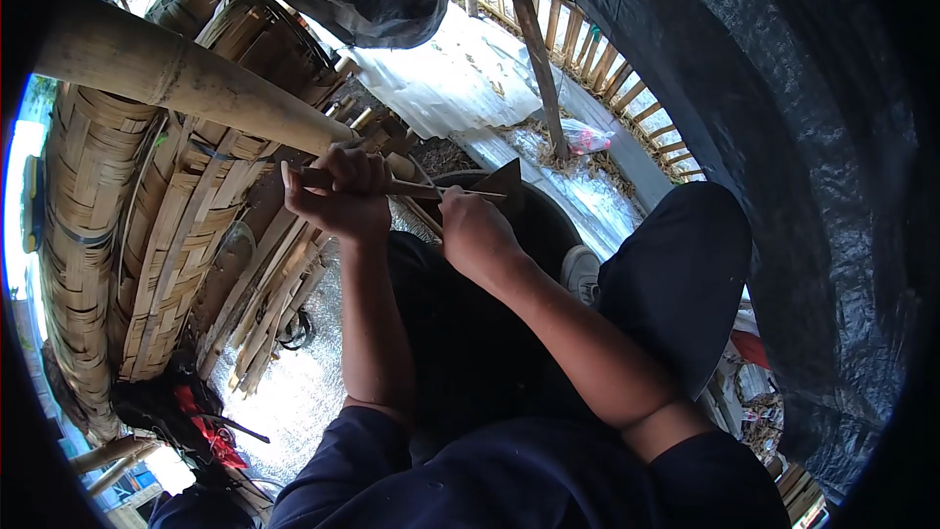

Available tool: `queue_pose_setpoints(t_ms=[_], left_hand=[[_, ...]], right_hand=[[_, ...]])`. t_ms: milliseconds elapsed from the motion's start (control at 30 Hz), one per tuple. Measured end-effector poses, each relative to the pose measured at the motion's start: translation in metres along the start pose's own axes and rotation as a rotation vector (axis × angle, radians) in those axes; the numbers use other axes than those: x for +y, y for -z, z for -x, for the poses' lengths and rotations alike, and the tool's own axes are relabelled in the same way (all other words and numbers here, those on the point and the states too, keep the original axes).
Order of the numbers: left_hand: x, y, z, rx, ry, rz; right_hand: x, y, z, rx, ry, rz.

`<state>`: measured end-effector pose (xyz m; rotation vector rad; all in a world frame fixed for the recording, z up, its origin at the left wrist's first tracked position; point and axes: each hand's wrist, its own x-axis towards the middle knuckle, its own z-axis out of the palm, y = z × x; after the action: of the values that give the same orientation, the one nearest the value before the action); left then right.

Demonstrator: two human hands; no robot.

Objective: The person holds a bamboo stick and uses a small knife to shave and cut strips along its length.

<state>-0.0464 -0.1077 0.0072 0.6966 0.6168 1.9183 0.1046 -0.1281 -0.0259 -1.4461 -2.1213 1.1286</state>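
Note:
My left hand (343,191) is closed around a brown wooden handle, which looks like that of a knife; its dark, broad angular blade (505,184) shows beyond my right hand. A thin pale bamboo strip (478,193) runs between the hands, close along the blade. My right hand (478,235) pinches this strip with fingers pressed together. Its far end sticks out past my right fingertips. Whether the blade touches the strip I cannot tell. Below the hands is a dark round tub (543,220), partly hidden by the right hand and blade.
A thick bamboo pole (186,73) slants in from the left to near my left hand. Rolled woven bamboo mats (93,225) and split bamboo slats (269,309) lie at left. Black plastic sheeting (783,137) hangs at right. A wooden post (534,44) leans ahead, before a bamboo fence (607,73).

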Motion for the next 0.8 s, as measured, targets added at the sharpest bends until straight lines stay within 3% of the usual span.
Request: queue_pose_setpoints(t_ms=[200, 267, 400, 500, 533, 600, 733, 800], left_hand=[[-0.006, -0.020, 0.009, -0.116, 0.071, -0.008], [-0.010, -0.033, 0.018, -0.325, 0.088, -0.088], [-0.016, -0.031, 0.014, -0.159, 0.029, -0.058], [-0.006, -0.011, 0.003, -0.035, 0.061, -0.024], [-0.006, -0.014, 0.005, -0.032, 0.058, -0.022], [-0.007, -0.025, 0.012, -0.091, 0.050, -0.055], [-0.008, -0.032, 0.010, -0.168, 0.038, -0.083], [0.000, -0.016, -0.001, 0.103, 0.057, -0.055]], right_hand=[[-0.007, 0.017, 0.009, -0.033, -0.100, 0.082], [0.006, 0.015, 0.000, -0.021, -0.121, 0.052], [0.017, 0.019, -0.001, -0.070, -0.085, 0.059], [0.005, 0.022, 0.013, -0.292, 0.061, 0.226], [0.012, 0.015, 0.010, -0.294, 0.062, 0.229], [0.023, 0.005, 0.003, -0.068, 0.009, -0.015], [0.025, 0.014, -0.002, -0.144, 0.003, 0.097], [0.017, 0.019, -0.001, -0.267, -0.064, 0.095]])
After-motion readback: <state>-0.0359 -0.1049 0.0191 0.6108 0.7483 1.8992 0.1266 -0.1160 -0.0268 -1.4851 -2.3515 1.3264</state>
